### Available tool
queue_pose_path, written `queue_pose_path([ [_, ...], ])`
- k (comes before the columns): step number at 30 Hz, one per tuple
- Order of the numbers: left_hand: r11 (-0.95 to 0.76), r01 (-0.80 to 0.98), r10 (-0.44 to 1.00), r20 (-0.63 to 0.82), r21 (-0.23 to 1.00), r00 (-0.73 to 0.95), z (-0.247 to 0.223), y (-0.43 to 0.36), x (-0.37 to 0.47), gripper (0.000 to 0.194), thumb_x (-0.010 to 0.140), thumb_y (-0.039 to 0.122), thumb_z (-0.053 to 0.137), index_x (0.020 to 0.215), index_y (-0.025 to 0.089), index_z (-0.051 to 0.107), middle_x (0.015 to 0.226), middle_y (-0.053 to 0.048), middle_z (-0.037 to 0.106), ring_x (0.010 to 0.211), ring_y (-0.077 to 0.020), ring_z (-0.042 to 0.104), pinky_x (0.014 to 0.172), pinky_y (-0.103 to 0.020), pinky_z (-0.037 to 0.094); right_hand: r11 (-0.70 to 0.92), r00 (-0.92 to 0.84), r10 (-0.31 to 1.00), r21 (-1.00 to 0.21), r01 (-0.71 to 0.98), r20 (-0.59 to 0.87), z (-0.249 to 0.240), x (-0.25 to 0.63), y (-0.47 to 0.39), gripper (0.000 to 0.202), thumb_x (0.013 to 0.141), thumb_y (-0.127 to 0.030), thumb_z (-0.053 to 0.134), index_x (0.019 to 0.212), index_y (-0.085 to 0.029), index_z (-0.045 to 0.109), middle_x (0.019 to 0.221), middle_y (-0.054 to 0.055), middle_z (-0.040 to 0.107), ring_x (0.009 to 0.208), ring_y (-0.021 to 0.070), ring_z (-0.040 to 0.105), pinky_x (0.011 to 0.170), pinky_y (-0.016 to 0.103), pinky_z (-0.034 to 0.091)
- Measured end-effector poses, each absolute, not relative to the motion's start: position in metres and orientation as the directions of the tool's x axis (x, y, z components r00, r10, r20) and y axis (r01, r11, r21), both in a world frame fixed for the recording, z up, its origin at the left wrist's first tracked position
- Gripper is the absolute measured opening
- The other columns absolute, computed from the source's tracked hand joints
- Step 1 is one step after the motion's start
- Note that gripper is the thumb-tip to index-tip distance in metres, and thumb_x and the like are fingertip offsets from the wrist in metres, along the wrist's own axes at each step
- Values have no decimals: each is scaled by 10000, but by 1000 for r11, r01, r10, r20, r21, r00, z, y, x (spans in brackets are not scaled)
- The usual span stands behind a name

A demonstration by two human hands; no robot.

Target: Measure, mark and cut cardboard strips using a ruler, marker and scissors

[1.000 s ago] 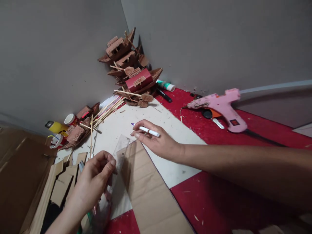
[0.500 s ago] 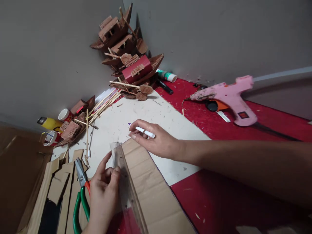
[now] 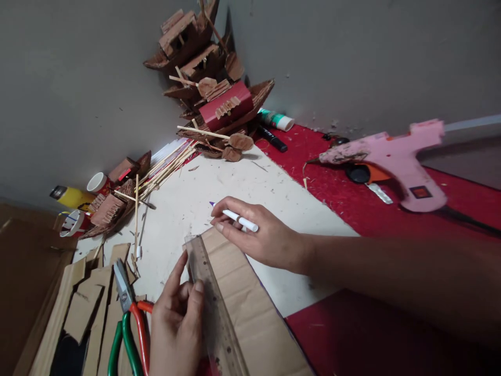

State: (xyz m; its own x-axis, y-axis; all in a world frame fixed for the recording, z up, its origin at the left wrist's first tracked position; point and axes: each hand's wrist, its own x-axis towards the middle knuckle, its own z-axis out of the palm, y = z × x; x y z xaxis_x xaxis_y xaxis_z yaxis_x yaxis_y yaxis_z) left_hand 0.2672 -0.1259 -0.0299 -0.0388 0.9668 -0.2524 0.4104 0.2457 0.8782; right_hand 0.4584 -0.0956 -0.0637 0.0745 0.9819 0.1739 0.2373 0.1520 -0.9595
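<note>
A long strip of brown cardboard (image 3: 250, 303) lies on the white sheet and red surface in front of me. Along its left edge runs a clear plastic ruler (image 3: 213, 297). My left hand (image 3: 180, 313) grips the ruler's left side, thumb on top and index finger stretched along it. My right hand (image 3: 260, 230) holds a white marker (image 3: 245, 221) with a purple tip, just above the far end of the cardboard. The tip points left, apart from the cardboard.
Left of my left hand are scissors (image 3: 129, 318) with green and orange handles and cardboard scraps (image 3: 84, 308). A pink glue gun (image 3: 391, 156) lies at right. Model boats (image 3: 227, 107), thin sticks (image 3: 168, 169), paper cups (image 3: 74, 223) and a yellow bottle (image 3: 74, 197) stand behind.
The camera view has shifted slightly. Both hands keep their holds on the ruler and marker, with little other visible movement.
</note>
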Motion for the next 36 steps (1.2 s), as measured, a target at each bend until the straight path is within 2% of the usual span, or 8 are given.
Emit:
queue_pose_path([
  [9, 289, 391, 949, -315, 874, 3, -34, -122, 264, 761, 712, 529, 740, 1372, 230, 509, 584, 69, 450, 539, -78, 368, 521, -173, 305, 139, 81, 983, -960, 245, 163, -65, 458, -95, 76, 906, -270, 527, 966, -232, 554, 779, -25, 604, 673, 121, 543, 601, 233, 405],
  [13, 271, 418, 952, -307, 867, 20, -33, -120, 265, 774, 728, 507, 731, 1395, 204, 481, 557, 73, 444, 531, -81, 370, 519, -177, 314, 185, 113, 969, -950, 249, 219, -67, 458, -95, 99, 932, -287, 511, 979, -231, 578, 847, -13, 656, 760, 140, 592, 737, 282, 449],
  [16, 266, 435, 951, -307, 860, 24, -32, -120, 265, 798, 729, 495, 730, 1405, 163, 465, 528, 87, 408, 501, -76, 333, 489, -179, 281, 192, 134, 967, -967, 167, 215, -68, 457, -96, 151, 959, -327, 488, 1024, -236, 590, 922, 0, 698, 849, 156, 631, 791, 299, 469],
  [24, 277, 435, 937, -341, 857, 74, -32, -117, 263, 795, 754, 480, 711, 1429, 172, 425, 523, 89, 429, 499, -75, 352, 485, -185, 264, 263, 116, 957, -964, 45, 266, -66, 458, -103, 284, 961, -404, 506, 1129, -229, 653, 973, 45, 715, 856, 169, 661, 678, 266, 502],
  [30, 273, 453, 920, -368, 849, 135, -32, -114, 260, 808, 772, 484, 695, 1450, 170, 386, 548, 81, 443, 493, -74, 335, 473, -192, 238, 286, 151, 947, -958, 2, 283, -61, 456, -105, 271, 947, -354, 537, 1095, -184, 687, 910, 39, 709, 789, 137, 637, 664, 240, 489],
  [33, 283, 446, 906, -390, 849, 167, -33, -112, 257, 838, 772, 480, 700, 1469, 176, 349, 561, 78, 455, 495, -77, 347, 471, -194, 256, 273, 155, 951, -962, -6, 269, -60, 456, -104, 260, 945, -343, 527, 1031, -169, 701, 803, 21, 688, 697, 120, 606, 619, 231, 476],
  [36, 284, 445, 892, -405, 849, 203, -33, -111, 255, 843, 781, 473, 696, 1478, 173, 328, 554, 81, 458, 475, -76, 346, 452, -190, 256, 223, 136, 964, -973, 66, 230, -56, 457, -105, 194, 903, -295, 565, 956, -170, 703, 757, 12, 677, 643, 118, 585, 593, 234, 471],
])
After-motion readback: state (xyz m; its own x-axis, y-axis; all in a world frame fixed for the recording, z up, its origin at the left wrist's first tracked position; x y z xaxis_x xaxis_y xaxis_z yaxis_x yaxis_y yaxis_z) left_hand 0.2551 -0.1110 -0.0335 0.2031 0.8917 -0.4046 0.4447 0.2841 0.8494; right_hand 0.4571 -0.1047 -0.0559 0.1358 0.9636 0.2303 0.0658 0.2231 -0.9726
